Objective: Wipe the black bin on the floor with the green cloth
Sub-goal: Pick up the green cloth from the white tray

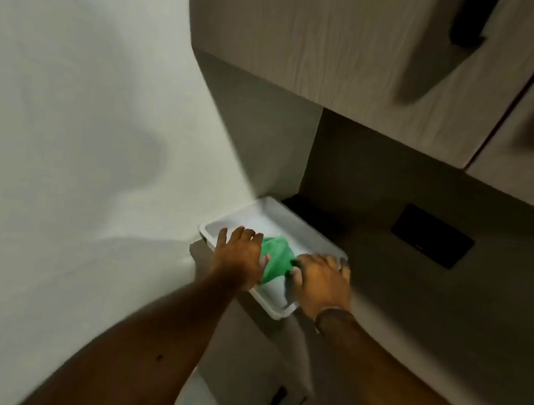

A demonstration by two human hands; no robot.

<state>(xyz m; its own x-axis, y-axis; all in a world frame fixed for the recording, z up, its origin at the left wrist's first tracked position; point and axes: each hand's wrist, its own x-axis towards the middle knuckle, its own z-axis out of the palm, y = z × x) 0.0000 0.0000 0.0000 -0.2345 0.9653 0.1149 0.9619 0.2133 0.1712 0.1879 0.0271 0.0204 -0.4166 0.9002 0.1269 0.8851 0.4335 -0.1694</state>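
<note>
Two hands meet at a white tray (220,226) mid-frame: left hand (241,256) spread open on its rim, green cloth (276,259) lying inside, right hand (324,282) pinching the cloth. Fetching step; the black bin isn't visible, so lift the cloth and turn floorward.

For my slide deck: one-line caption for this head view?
Both hands, left hand and right hand, rest on a white tray holding a crumpled green cloth beneath wooden cabinets.

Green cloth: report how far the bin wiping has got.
Done: nothing on the bin; no black bin is in view. In hand: both hands, left hand and right hand, are at the white tray holding the green cloth. Left: take the cloth down and wipe.
</note>
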